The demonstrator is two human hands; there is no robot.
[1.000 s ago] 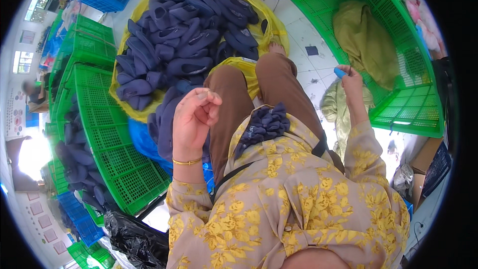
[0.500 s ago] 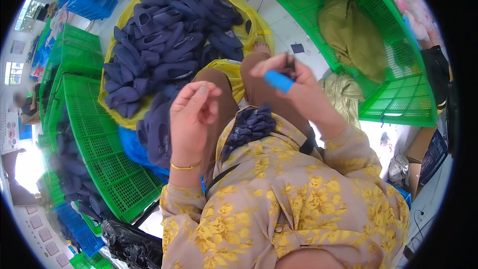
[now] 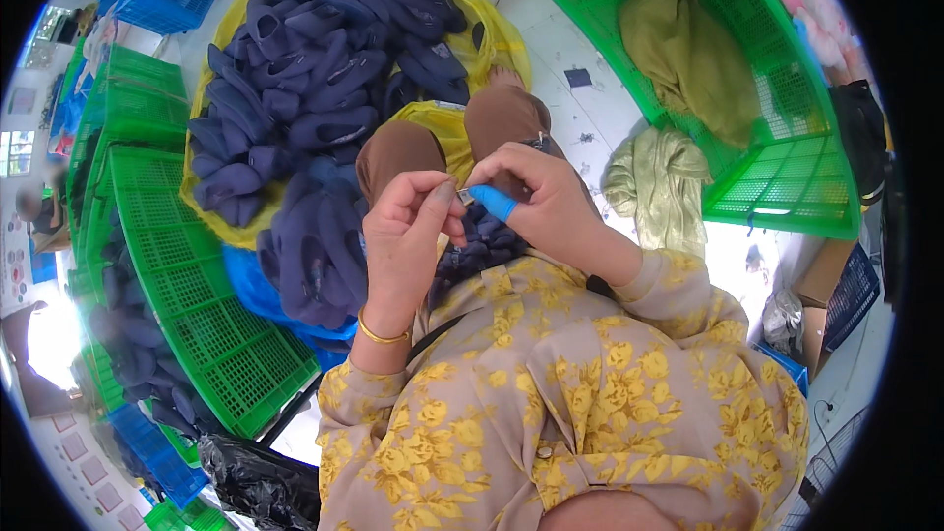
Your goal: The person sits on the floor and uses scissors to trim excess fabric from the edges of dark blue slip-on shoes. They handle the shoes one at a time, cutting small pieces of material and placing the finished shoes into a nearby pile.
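My left hand point(image 3: 405, 236), with a gold bangle at the wrist, is closed in a pinch above my lap. My right hand point(image 3: 551, 206) meets it there, its thumb wrapped in a blue cover point(image 3: 494, 202). A tiny pale piece point(image 3: 465, 197) shows between the fingertips of both hands, too small to name. At the curled fingers of my right hand a small dark thing point(image 3: 539, 142) juts out, its kind unclear. Below the hands a bunch of small dark blue fabric pieces point(image 3: 489, 241) lies on my lap, partly hidden by them.
A yellow bag point(image 3: 513, 44) full of navy soft shoes point(image 3: 334, 74) lies before my knees. More shoes point(image 3: 313, 246) rest on blue plastic at the left. Green crates point(image 3: 211, 305) stand on both sides; the right one point(image 3: 787, 167) holds olive cloth point(image 3: 688, 59). A black bag point(image 3: 258, 482) sits lower left.
My hands have come together from apart, the right moving left and down, so their fingertips now meet over my lap. The fabric bunch is more covered. The view has shifted slightly.
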